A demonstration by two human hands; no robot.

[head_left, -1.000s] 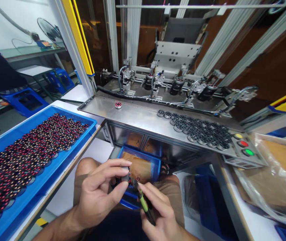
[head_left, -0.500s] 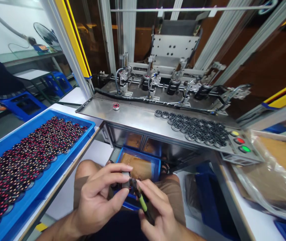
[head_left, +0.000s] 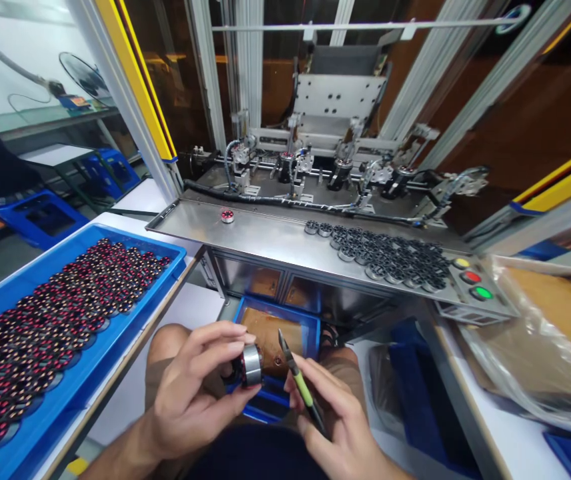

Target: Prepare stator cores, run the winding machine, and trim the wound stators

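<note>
Over my lap, my left hand [head_left: 193,387] pinches a small round motor part [head_left: 252,365] between thumb and fingers. The part stands on edge, with its silver rim facing right and dark red and black bits at its left side. My right hand [head_left: 333,407] is closed round pliers with green and black handles [head_left: 301,387]. Their narrow dark tip points up and away, apart from the motor part. The palm side of my right hand is hidden.
At left, a blue tray [head_left: 178,263] holds many red-and-black motor parts. On the machine's metal ledge [head_left: 265,233] sit one red part [head_left: 227,217] and a cluster of dark rings [head_left: 390,253]. Lit buttons [head_left: 480,293] are at right. A blue bin [head_left: 311,333] stands below.
The pliers have drawn back to the right, away from the motor part. My left hand has turned the part so its silver rim shows. The view has shifted slightly.
</note>
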